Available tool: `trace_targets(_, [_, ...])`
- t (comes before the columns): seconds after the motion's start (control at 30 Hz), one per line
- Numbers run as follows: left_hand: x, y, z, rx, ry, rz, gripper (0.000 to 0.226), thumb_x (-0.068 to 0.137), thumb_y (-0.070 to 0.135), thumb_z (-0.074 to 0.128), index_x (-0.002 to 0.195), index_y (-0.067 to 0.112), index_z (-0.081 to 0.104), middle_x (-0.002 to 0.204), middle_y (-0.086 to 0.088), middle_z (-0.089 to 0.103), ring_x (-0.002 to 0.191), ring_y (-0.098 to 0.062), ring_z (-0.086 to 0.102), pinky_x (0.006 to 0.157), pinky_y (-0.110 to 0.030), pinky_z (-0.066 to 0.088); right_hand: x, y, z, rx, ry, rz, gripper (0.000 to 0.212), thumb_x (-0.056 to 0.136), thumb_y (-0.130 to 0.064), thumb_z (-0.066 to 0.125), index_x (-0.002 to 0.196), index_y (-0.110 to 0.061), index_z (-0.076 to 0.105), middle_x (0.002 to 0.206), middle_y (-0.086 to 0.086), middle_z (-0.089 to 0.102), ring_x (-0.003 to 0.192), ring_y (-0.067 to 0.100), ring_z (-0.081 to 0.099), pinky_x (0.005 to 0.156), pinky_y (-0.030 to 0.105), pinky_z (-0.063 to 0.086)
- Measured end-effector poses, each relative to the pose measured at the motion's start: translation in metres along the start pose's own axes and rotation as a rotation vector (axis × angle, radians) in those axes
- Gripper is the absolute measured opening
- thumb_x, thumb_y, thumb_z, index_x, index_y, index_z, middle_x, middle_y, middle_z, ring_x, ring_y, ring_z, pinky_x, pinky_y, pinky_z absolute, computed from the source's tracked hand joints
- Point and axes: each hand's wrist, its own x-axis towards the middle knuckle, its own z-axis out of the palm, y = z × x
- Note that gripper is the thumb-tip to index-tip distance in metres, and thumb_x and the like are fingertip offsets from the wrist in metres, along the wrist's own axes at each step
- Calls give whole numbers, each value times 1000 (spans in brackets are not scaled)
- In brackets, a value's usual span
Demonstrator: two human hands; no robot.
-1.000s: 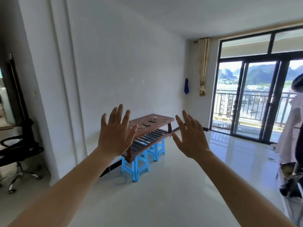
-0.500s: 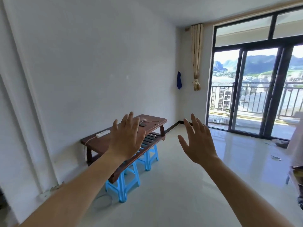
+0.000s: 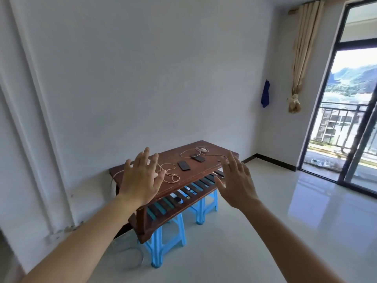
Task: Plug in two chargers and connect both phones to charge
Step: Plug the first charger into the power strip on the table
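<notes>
Two dark phones lie flat on a brown wooden table point(image 3: 222, 155): one phone point(image 3: 183, 167) near the middle, the other phone point(image 3: 197, 158) just behind it. A pale charger cable point(image 3: 170, 173) lies in loose loops left of the phones, and a second cable with a white charger point(image 3: 202, 149) sits at the table's far end. My left hand point(image 3: 140, 177) and my right hand point(image 3: 237, 181) are raised in front of the table, fingers spread, holding nothing. My left hand hides the table's left part.
The table stands against a white wall on blue plastic stools point(image 3: 163, 245), with a slatted lower shelf point(image 3: 183, 196). A white cord point(image 3: 130, 256) coils on the glossy floor below. Glass balcony doors point(image 3: 346, 119) and a curtain point(image 3: 301, 56) are on the right.
The view has come closer to the table and turned down toward it. Both hands stay raised and spread, now lower in the frame over the table.
</notes>
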Motion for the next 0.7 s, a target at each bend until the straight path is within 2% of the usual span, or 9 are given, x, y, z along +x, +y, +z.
trace_targets(0.2, [102, -36, 104, 15, -69, -66, 83, 94, 61, 3, 156, 14, 30, 166, -18, 23, 151, -33, 29, 118, -62, 28, 113, 21, 115, -28, -78, -90, 72, 96, -52, 51, 155, -16, 34, 167, 14, 17, 150, 30, 25, 121, 46, 24])
trace_targets(0.4, [236, -56, 180, -28, -85, -108, 82, 96, 60, 7, 154, 10, 36, 164, -20, 29, 149, -35, 33, 117, -62, 29, 236, 68, 183, -26, -106, -123, 68, 95, -48, 57, 153, -16, 39, 164, 14, 27, 149, 30, 30, 118, 48, 32])
trace_targets(0.47, [268, -56, 214, -29, -139, -129, 81, 95, 61, 4, 157, 13, 28, 167, -18, 22, 152, -32, 26, 120, -59, 24, 264, 88, 213, 2, -109, -92, 68, 94, -47, 60, 151, -16, 41, 163, 13, 29, 147, 29, 34, 118, 47, 34])
trace_targets(0.57, [306, -63, 276, 7, -223, -116, 75, 100, 60, 11, 160, 15, 17, 170, -15, 10, 156, -29, 16, 122, -57, 18, 300, 117, 275, -19, -167, -82, 67, 96, -48, 54, 153, -17, 38, 164, 12, 27, 147, 27, 33, 117, 43, 34])
trace_targets(0.7, [355, -87, 353, 57, -303, -161, 73, 101, 58, 17, 160, 16, 14, 170, -14, 7, 156, -26, 12, 122, -53, 17, 364, 140, 367, 8, -241, -82, 69, 97, -51, 50, 154, -16, 34, 164, 13, 28, 146, 27, 35, 113, 44, 38])
